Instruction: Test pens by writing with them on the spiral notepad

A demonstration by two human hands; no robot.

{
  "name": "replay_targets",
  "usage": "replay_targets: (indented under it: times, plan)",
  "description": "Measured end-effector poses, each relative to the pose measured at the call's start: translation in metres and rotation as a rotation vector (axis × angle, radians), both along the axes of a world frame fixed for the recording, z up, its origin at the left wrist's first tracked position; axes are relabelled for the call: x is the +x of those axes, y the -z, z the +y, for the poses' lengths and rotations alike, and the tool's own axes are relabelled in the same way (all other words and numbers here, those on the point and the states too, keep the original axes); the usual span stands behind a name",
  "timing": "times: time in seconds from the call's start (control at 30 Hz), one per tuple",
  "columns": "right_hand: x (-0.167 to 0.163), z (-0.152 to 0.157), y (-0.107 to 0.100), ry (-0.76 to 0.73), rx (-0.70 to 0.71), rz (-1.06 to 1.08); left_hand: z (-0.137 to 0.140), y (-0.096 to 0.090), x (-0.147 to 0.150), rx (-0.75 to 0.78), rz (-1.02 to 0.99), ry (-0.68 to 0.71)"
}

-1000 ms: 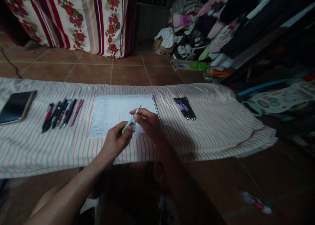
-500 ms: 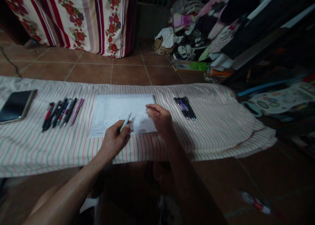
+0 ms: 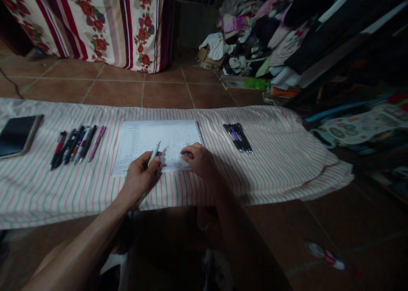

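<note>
One tiled floor (image 3: pixel 168 94) fills the far side of my remote view and continues at the near right. Across it, I observe a long surface covered by a striped cloth (image 3: pixel 280 155), running left to right. A floral curtain (image 3: pixel 111 27) hangs at the far left; a heap of clothes (image 3: pixel 248 32) occupies the far right.

A spiral notebook (image 3: pixel 165 131) lies open-faced on the cloth at the centre, its binding along the right edge. At the left end of the cloth rests a dark-screened device (image 3: pixel 15 134).

I register two hands at the notebook's near edge. The left hand (image 3: pixel 140 170) is closed around a pen. The right hand (image 3: pixel 202 159) is over the right part of the page, fingers curled; I cannot tell whether they enclose anything or contact the paper.

Between device and notebook lies a row of mixed pens (image 3: pixel 81 145), a pink pen (image 3: pixel 96 144) at its right end. A cluster of dark pens (image 3: pixel 238 138), one partly purple, lies right of the notebook.

The gripped pale blue pen (image 3: pixel 154 153) is tilted, its tip directed far and slightly right, over the page.
</note>
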State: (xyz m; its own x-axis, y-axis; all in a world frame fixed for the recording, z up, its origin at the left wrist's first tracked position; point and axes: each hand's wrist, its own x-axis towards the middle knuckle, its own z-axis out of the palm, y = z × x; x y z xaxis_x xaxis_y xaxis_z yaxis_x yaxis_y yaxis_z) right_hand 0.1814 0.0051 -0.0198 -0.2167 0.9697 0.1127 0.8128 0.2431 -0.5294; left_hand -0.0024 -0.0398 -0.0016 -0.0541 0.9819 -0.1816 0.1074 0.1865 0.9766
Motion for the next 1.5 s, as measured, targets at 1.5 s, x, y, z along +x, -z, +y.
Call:
replay_targets:
  times: [1.5]
  plan:
    - [-0.01,0.005,-0.03,0.209,-0.432,1.519,0.007,-0.011,0.027,0.041,-0.3,-0.011]
